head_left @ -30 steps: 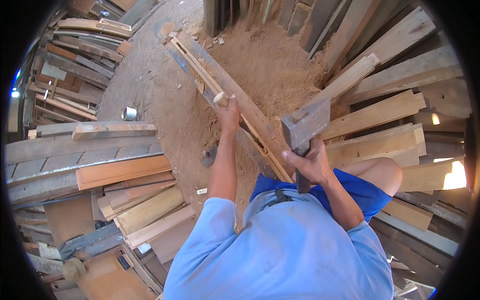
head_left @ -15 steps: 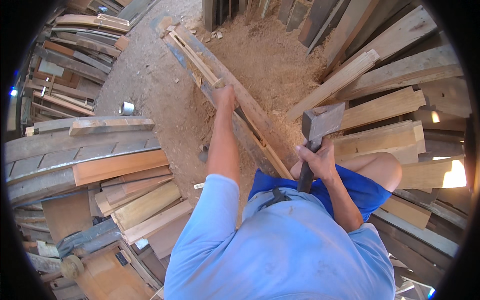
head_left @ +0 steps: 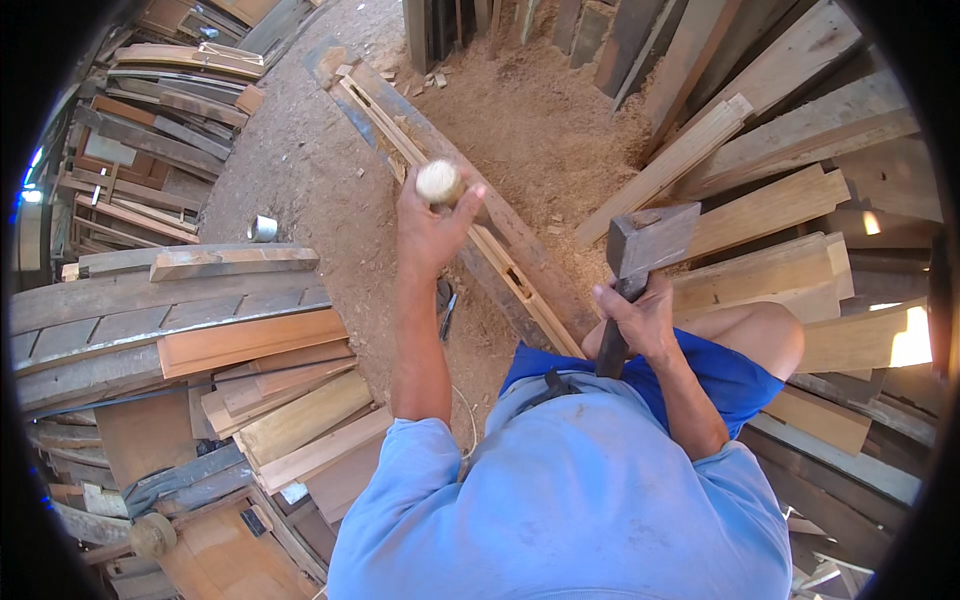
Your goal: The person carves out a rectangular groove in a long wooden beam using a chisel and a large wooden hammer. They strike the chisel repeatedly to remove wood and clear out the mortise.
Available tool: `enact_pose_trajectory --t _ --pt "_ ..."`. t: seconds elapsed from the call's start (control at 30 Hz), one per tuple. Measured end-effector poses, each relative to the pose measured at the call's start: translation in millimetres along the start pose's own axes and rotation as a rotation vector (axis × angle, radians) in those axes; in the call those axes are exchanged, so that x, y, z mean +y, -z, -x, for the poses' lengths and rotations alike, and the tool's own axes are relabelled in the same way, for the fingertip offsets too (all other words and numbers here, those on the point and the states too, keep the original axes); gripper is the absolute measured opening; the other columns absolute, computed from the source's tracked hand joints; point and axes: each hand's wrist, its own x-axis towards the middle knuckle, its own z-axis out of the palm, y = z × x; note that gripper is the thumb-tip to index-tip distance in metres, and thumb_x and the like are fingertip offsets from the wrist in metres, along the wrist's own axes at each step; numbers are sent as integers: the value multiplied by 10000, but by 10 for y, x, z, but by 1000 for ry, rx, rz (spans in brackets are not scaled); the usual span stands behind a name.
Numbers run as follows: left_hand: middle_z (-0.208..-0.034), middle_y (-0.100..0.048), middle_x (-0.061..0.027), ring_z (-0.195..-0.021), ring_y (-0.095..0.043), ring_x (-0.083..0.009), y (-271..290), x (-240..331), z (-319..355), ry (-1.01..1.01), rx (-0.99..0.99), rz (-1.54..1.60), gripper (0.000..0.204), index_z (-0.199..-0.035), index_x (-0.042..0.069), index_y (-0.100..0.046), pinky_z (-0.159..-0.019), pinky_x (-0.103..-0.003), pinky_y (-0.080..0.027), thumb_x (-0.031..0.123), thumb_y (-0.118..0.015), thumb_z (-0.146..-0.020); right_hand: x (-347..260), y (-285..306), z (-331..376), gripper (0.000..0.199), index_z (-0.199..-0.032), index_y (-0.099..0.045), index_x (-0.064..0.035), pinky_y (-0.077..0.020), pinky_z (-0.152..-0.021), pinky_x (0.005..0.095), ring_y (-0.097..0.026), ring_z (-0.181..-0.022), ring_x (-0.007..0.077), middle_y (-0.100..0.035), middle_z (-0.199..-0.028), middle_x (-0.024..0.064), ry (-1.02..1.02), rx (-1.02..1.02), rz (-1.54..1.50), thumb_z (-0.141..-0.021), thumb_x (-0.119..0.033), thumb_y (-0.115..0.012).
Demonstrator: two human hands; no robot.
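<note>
My left hand (head_left: 428,232) is closed around a chisel, and the round pale end of its wooden handle (head_left: 438,182) faces up between thumb and fingers; its blade is hidden under the hand. Beneath runs a narrow wooden strip (head_left: 548,318) with long slots cut into it, lying lengthwise on a wider worn plank (head_left: 505,205). The strip's near end reaches my lap. My right hand (head_left: 640,318) grips a mallet (head_left: 652,240) by its dark handle, the blocky head upward, beside my bent leg.
Leaning boards (head_left: 770,225) crowd the right side, with upright planks at the back. Stacked timber (head_left: 250,342) lies at left, near a small tin (head_left: 263,229). A dark slim tool (head_left: 448,316) rests on the ground by my left forearm. Sawdust (head_left: 530,110) covers the ground beyond the plank.
My left hand has come up and slightly left, turning so the chisel handle's round end shows. A slot in the strip is now more exposed. The mallet has barely moved.
</note>
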Motion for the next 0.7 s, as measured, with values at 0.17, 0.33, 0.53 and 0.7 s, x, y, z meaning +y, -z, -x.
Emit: enact_pose_trajectory --t 0.17,0.33,0.53,0.7 --pt "-804 -545 -8 -701 -580 -96 -131 -109 413 -47 12 336 193 -908 69 -518 -649 -275 -497 -19 -688 -891 -418 -29 -25 141 -872 -626 -7 -487 -527 273 -603 -578 103 -636 -692 44 177 -24 18 -848 -59 -755" --pt "-763 -547 -9 -635 -584 -91 -232 -354 599 7 50 430 186 -911 75 -504 -581 -260 -497 -43 -647 -906 -731 7 -66 140 -891 -624 -9 -496 -561 264 -608 -606 105 -636 -692 34 400 -30 48 -856 -48 -753" --pt "-743 -563 -20 -641 -585 -109 -110 -433 633 19 22 418 197 -935 89 -475 -596 -286 -500 -26 -630 -893 -948 -13 -17 126 -910 -612 -11 -501 -575 267 -612 -643 120 -627 -753 50 486 -67 14 -860 24 -722" --pt "-725 -581 -26 -619 -592 -103 -141 -465 635 41 34 535 196 -915 81 -489 -560 -264 -489 -38 -641 -888 -996 -16 11 160 -934 -598 -16 -502 -572 272 -609 -647 129 -619 -780 58 560 -79 14 -855 50 -721"
